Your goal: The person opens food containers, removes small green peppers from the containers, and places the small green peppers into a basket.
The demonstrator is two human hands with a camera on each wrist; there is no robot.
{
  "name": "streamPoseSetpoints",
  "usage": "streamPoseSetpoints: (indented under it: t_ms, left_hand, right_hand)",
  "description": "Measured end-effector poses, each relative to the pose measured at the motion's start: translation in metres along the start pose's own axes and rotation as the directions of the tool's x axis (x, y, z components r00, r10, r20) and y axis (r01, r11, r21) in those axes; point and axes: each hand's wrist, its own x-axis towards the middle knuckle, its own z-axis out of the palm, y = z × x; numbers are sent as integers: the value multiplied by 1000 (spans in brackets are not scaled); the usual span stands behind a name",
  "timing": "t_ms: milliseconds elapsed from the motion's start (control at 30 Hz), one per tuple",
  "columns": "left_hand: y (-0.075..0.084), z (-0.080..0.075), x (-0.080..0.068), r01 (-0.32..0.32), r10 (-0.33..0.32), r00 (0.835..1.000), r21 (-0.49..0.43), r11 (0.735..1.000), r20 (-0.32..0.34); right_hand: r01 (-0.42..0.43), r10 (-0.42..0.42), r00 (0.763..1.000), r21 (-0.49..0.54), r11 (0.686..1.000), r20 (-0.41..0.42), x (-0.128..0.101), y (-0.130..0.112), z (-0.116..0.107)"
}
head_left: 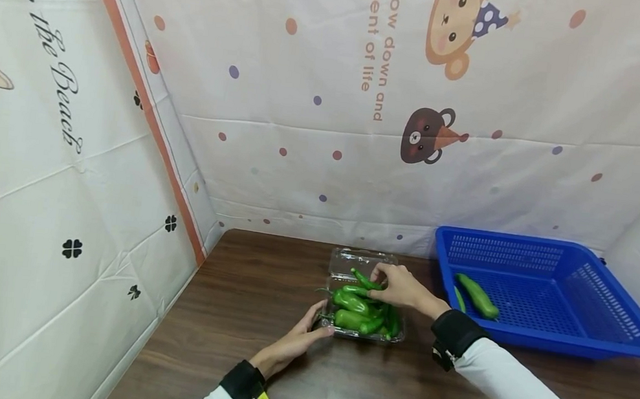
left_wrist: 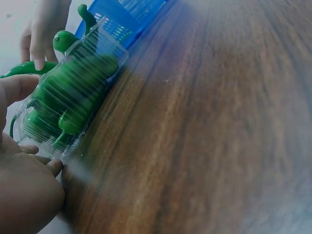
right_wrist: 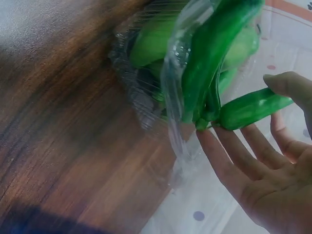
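Nearest me at the clear plastic container (head_left: 364, 308), my left hand (head_left: 306, 334) rested against its near-left corner, fingers straight and touching the wall, gripping nothing. Green peppers (head_left: 357, 313) filled the container, which sat on the brown wooden table (head_left: 263, 297); its lid (head_left: 362, 260) lay open on the far side. Over the container's far half, my right hand (head_left: 401, 287) pinched one green pepper (head_left: 366, 279) between thumb and fingertips, the pepper lifted slightly above the pile. Right of the container and well apart from my left hand, the blue basket (head_left: 550, 295) stood on the table with a green pepper (head_left: 477, 295) lying near its left wall. Beyond the container hung the printed backdrop (head_left: 423, 106).
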Motion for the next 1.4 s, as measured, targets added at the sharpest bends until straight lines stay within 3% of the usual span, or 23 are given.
streamPoseSetpoints:
  t_ms: [333,1033,1400]
  left_hand:
    - [0,0,0,-11,11,1000,-6,1000,0]
    - [-1,1,0,-39,39,999,-7,999,1]
    - [0,1,2,-27,27,1000,-13,1000,-2]
  right_hand:
    - [28,-25,998,37,999,-60,4,-7,-10]
    - [129,-132,985,-26,991,-115,14,-33,-29]
    - [53,-52,999,-84,995,11,-2,-29,-7]
